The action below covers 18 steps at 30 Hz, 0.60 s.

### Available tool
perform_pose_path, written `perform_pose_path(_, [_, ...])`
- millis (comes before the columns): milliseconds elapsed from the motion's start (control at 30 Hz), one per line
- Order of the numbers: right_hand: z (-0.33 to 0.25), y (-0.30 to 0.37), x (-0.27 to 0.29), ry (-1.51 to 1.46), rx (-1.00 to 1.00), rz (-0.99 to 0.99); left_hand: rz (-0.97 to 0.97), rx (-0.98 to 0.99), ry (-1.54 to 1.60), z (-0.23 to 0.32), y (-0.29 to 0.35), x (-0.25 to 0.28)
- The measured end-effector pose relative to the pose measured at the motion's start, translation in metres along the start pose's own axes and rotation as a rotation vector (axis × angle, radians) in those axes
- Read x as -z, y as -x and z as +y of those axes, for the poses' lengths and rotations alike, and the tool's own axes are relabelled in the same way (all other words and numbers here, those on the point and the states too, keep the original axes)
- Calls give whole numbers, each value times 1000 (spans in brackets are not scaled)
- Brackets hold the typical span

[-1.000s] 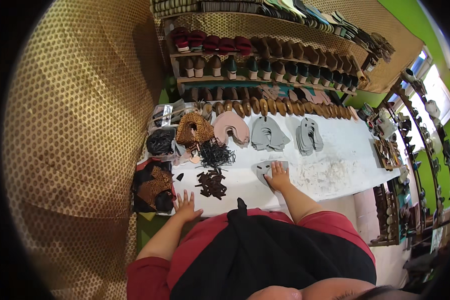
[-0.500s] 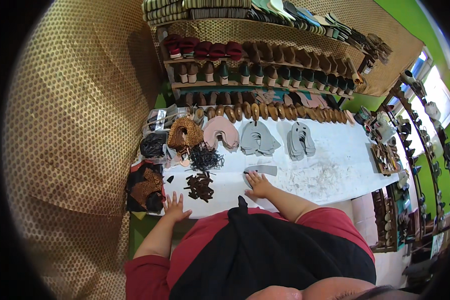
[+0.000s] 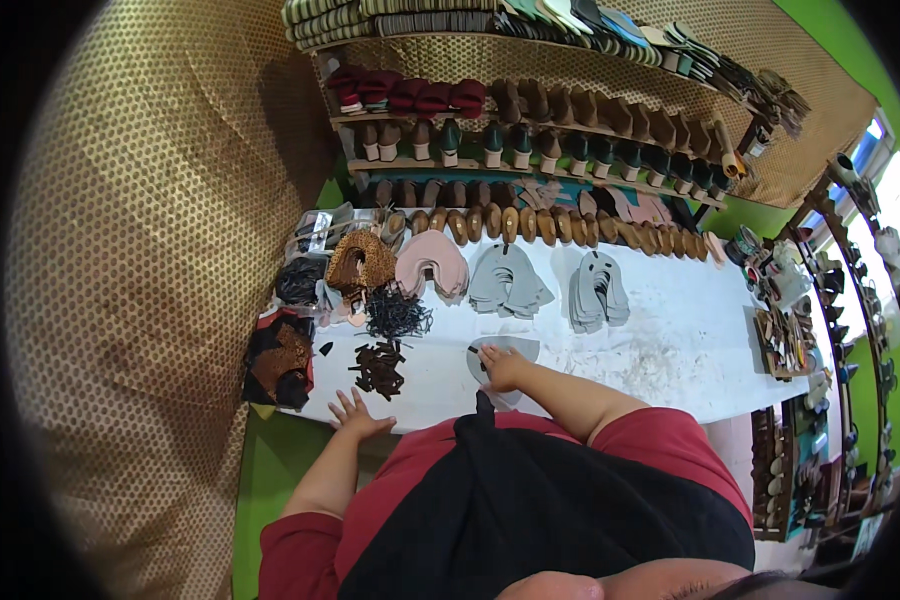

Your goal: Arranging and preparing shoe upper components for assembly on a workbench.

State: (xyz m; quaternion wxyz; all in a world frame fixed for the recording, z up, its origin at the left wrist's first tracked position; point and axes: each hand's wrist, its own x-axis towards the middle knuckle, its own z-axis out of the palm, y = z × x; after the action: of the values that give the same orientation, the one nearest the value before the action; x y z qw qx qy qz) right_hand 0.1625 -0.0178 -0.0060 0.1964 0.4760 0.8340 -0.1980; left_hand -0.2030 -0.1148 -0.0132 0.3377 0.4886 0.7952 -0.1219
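On the white-covered table, a grey curved shoe-upper piece (image 3: pixel 522 349) lies flat near the front edge. My right hand (image 3: pixel 504 368) rests on it, fingers stretched toward its left side, where a small dark strip (image 3: pixel 474 351) shows. The palm covers part of the piece. To the left, my left hand (image 3: pixel 360 414) lies at the table's front edge with its fingers spread, holding nothing. Just beyond it is a heap of short dark brown strips (image 3: pixel 380 370). One small black scrap (image 3: pixel 326 349) lies beside that heap.
Farther back lie stacked grey upper pieces (image 3: pixel 508 282), more grey pieces (image 3: pixel 597 290), pink pieces (image 3: pixel 434 262) and leopard-print pieces (image 3: pixel 358 262). Black strips (image 3: pixel 398 314) are heaped nearby. A tool box (image 3: pixel 785 345) stands at the right; shelves of shoes (image 3: pixel 580 150) rise behind.
The grey piece now shows more of its curve, and my right hand has shifted slightly left with it. My left hand stays at the table edge. The view has turned slightly.
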Motion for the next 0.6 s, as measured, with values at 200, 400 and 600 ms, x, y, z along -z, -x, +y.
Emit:
perform_pose_path(200, [3,-6,33,-192,-13,-227,23,8,-57,-4,2,-1])
perform_pose_path(400, [-3,14,35,97,-50,-292,1,36,-98,7,3,1])
perform_pose_path(600, [7,15,36,83,-8,-251,-11,80,-120,10,4,5])
